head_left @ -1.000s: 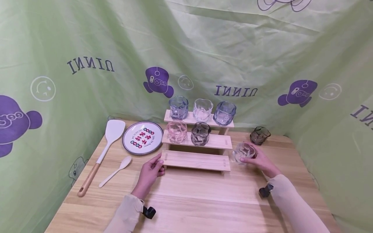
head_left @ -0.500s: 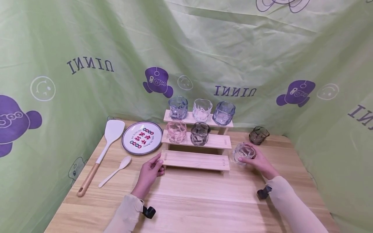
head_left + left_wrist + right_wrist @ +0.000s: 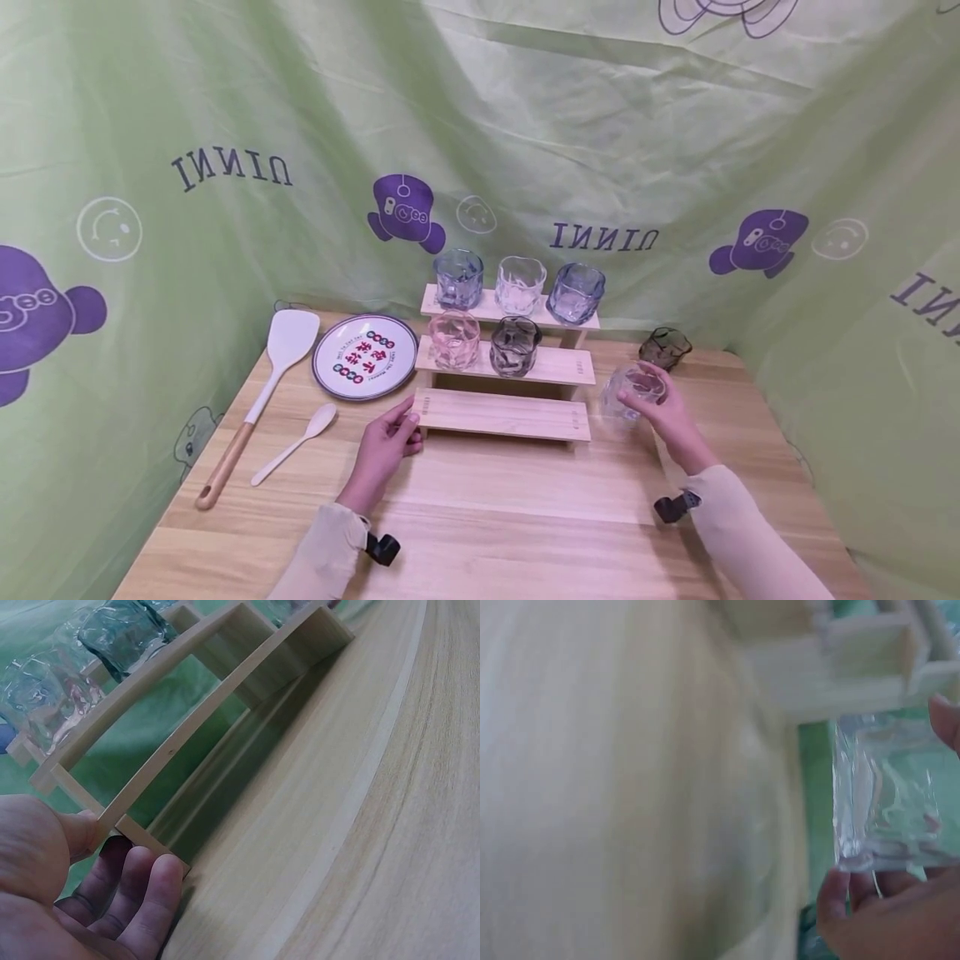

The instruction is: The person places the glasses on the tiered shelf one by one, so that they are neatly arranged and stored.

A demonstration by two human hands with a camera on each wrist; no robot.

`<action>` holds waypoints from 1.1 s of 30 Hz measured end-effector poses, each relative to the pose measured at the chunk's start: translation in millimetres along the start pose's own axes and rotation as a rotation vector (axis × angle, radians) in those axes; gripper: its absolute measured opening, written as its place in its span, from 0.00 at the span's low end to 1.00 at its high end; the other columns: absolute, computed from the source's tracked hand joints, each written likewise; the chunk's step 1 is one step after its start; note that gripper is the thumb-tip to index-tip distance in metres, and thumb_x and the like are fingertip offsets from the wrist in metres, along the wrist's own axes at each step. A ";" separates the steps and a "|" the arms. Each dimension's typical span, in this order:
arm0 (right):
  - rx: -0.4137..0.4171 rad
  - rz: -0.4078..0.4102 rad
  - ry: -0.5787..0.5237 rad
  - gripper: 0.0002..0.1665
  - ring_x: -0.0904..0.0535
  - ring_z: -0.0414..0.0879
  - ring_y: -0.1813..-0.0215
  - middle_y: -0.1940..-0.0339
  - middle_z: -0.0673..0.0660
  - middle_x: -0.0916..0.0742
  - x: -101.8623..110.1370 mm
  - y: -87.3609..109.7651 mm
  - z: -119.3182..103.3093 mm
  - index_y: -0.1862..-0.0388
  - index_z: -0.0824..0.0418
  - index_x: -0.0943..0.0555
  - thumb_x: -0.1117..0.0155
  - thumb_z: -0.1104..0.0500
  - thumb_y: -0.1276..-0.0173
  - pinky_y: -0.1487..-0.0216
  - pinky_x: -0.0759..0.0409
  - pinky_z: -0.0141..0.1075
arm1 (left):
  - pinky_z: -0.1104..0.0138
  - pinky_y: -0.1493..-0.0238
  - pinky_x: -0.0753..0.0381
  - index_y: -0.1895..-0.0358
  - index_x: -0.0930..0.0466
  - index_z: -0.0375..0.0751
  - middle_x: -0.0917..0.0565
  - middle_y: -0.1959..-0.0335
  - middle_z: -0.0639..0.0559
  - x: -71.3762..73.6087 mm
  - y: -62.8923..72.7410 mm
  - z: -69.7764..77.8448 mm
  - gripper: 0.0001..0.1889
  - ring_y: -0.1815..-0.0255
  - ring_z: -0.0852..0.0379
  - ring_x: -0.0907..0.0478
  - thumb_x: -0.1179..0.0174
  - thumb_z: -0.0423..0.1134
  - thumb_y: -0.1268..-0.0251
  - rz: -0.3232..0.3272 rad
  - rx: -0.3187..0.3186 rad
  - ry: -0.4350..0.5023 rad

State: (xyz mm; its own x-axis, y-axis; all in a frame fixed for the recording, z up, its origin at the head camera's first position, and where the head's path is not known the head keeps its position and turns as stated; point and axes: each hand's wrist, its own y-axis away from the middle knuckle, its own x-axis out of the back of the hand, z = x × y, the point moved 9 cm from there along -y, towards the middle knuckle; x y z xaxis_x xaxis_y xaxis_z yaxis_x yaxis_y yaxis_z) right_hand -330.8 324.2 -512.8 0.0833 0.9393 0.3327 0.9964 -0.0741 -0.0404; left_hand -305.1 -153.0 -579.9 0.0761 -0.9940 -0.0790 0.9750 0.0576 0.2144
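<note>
In the head view my right hand [image 3: 675,425] grips a clear glass tumbler [image 3: 624,398] to the right of a three-tier wooden display stand [image 3: 504,414]. The right wrist view shows the tumbler [image 3: 889,799] between thumb and fingers, its base raised off the table. My left hand [image 3: 382,450] pinches the left end of the stand's lowest shelf; the left wrist view has the thumb on top and curled fingers below. A pink glass [image 3: 454,342] and a grey glass [image 3: 515,348] stand on the middle shelf. Two bluish glasses [image 3: 459,279] and a clear glass [image 3: 520,286] fill the top.
A dark smoky glass [image 3: 665,348] sits on the table [image 3: 480,517] behind my right hand. To the left lie a white plate [image 3: 365,357], a white spatula with a wooden handle [image 3: 293,337] and a small white spoon [image 3: 294,446]. Green printed cloth [image 3: 337,108] hangs around the table.
My right hand has lifted the clear tumbler slightly off the table, and it now overlaps the smoky glass's lower edge. The left hand has stayed at the stand's lowest shelf.
</note>
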 end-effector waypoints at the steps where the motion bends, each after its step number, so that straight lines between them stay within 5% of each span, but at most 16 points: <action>1: 0.011 0.023 -0.016 0.50 0.28 0.45 0.40 0.32 0.68 0.26 0.9 0.7 -5.9 0.20 0.60 0.43 0.26 0.55 0.33 0.44 0.24 0.23 | 0.63 0.57 0.10 0.27 0.28 0.43 0.23 0.54 0.41 0.0 0.0 -0.2 0.24 0.60 0.51 0.19 0.41 0.35 0.24 0.001 -0.001 0.000; 6: 0.045 0.118 -0.027 0.48 0.28 0.44 0.40 0.34 0.65 0.26 0.3 3.0 -39.2 0.21 0.59 0.39 0.25 0.54 0.34 0.46 0.24 0.24 | 0.62 0.57 0.10 0.27 0.28 0.44 0.23 0.55 0.42 1.2 1.3 -0.6 0.24 0.61 0.52 0.20 0.41 0.35 0.24 0.007 0.007 0.006; 16: 0.046 0.132 0.003 0.52 0.27 0.53 0.37 0.33 0.62 0.24 -34.4 2.2 -88.3 0.22 0.57 0.38 0.21 0.48 0.39 0.45 0.20 0.29 | 0.62 0.58 0.09 0.28 0.28 0.43 0.23 0.56 0.41 1.2 0.8 -0.8 0.24 0.61 0.51 0.20 0.41 0.33 0.25 0.007 -0.004 0.021; 26: 0.051 0.130 -0.013 0.56 0.25 0.57 0.40 0.37 0.62 0.23 -68.4 -3.6 -95.2 0.24 0.57 0.37 0.15 0.49 0.47 0.34 0.24 0.48 | 0.62 0.59 0.09 0.28 0.28 0.40 0.22 0.58 0.41 -2.8 0.5 0.8 0.24 0.64 0.53 0.19 0.41 0.34 0.25 -0.005 -0.032 0.018; 33: 0.097 0.082 -0.081 0.59 0.28 0.59 0.35 0.32 0.64 0.27 -71.1 -0.6 -96.2 0.22 0.56 0.46 0.17 0.56 0.44 0.30 0.26 0.49 | 0.61 0.58 0.09 0.28 0.28 0.41 0.22 0.57 0.40 0.9 0.1 0.6 0.25 0.63 0.52 0.19 0.40 0.34 0.25 -0.001 -0.027 0.021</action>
State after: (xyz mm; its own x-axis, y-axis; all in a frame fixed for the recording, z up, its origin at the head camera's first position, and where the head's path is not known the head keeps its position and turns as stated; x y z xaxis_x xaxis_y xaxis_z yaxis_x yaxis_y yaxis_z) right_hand -336.0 225.3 -445.8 0.1588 0.9557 0.2478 0.9801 -0.1222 -0.1567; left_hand -305.1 -153.9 -579.4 0.0795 -0.9918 -0.0998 0.9803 0.0596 0.1883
